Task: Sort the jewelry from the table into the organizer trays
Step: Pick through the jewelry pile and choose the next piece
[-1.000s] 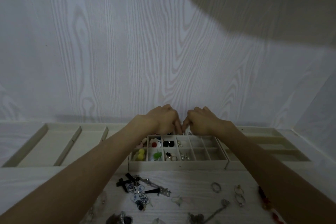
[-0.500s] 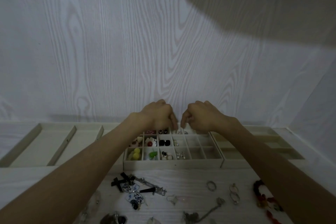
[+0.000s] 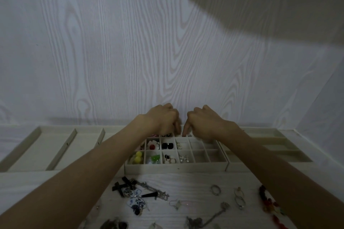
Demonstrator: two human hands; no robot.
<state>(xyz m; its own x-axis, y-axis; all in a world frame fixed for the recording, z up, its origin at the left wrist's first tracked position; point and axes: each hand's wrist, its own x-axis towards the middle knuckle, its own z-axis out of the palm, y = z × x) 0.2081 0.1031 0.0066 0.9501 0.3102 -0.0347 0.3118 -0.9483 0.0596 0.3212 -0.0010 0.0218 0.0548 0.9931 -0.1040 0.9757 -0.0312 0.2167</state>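
A beige gridded organizer tray (image 3: 176,168) stands in the middle of the table, and its left compartments hold yellow balls (image 3: 138,157), black studs (image 3: 167,146) and silver earrings (image 3: 184,158). My left hand (image 3: 163,119) and my right hand (image 3: 202,122) hover side by side over its back row with fingers curled downward. The fingertips are blurred, so I cannot tell whether either hand pinches anything. A small silver piece (image 3: 189,135) lies by my right forefinger. Loose jewelry lies in front: black crosses (image 3: 121,187), fan earrings (image 3: 135,203), a ring (image 3: 215,190) and hoop earrings (image 3: 239,199).
A long-slot tray (image 3: 61,152) sits at the left and another tray (image 3: 279,147) at the right, both against the wood-grain wall. A red bead bracelet (image 3: 268,202) and a key pendant on a chain (image 3: 214,215) lie near the front right.
My two hands, which touched fingertip to fingertip over the back row, have drawn a little apart. The view has shifted slightly.
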